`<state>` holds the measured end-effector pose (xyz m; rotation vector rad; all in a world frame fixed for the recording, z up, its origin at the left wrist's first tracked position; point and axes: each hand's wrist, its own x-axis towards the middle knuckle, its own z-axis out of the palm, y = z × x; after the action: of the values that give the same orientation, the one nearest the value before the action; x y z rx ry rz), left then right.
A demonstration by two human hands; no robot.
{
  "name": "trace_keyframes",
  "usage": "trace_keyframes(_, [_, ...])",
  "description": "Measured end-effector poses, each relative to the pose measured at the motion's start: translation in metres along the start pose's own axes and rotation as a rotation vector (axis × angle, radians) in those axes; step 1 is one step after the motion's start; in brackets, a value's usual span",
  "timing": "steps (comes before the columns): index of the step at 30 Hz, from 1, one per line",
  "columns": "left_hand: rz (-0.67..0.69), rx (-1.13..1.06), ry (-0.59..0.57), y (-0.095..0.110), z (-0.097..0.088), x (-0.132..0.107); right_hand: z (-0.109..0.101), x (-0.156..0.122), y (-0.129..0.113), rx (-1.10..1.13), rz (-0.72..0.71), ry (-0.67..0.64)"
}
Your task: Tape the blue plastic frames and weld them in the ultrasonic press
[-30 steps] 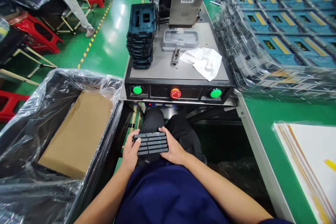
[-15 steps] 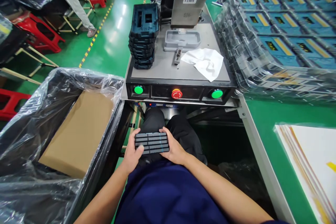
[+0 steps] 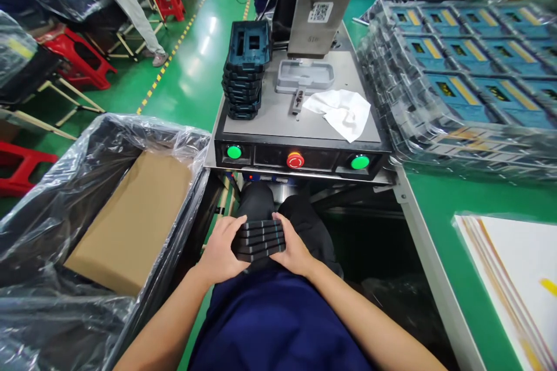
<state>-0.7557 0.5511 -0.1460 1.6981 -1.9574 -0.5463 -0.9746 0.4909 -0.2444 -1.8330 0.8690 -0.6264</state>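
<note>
My left hand (image 3: 221, 249) and my right hand (image 3: 292, 248) grip the two ends of a small stack of dark flat plastic parts (image 3: 260, 240) resting on my lap. The fingers of both hands curl round the stack's ends. Ahead, a press machine (image 3: 300, 127) carries a taller stack of dark teal housings (image 3: 246, 75) on its left side, a grey fixture nest (image 3: 304, 74) under the press head, and a crumpled white cloth (image 3: 342, 111).
A plastic-lined black bin (image 3: 65, 214) with a cardboard sheet (image 3: 130, 220) inside stands at my left. Clear trays of blue parts (image 3: 470, 75) pile at the right, with white sheets (image 3: 517, 278) on the green table. Red stools (image 3: 73, 58) and another person's legs (image 3: 126, 6) are far left.
My left hand has slid further over the stack's left end, and the stack now looks shorter and tilted. The view has shifted slightly; the machine appears lower in frame.
</note>
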Motion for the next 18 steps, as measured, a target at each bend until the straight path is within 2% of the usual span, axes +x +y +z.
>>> trace_keyframes(3, [0.066, 0.104, -0.018, 0.018, -0.008, 0.011, -0.004, 0.004, -0.008, -0.157, -0.163, 0.084])
trace_keyframes(6, [0.077, 0.169, -0.096, 0.035, -0.011, 0.021, -0.011, 0.011, -0.022, -0.180, -0.308, 0.049])
trace_keyframes(9, [0.066, 0.157, -0.133, 0.046, -0.012, 0.027, -0.016, 0.018, -0.035, -0.031, -0.272, -0.003])
trace_keyframes(14, [0.132, -0.016, -0.084, 0.045, -0.015, 0.027, -0.021, 0.018, -0.045, 0.202, -0.137, 0.003])
trace_keyframes(18, [0.007, -0.173, -0.094, 0.037, -0.015, 0.024, -0.023, 0.014, -0.049, 0.313, -0.114, -0.005])
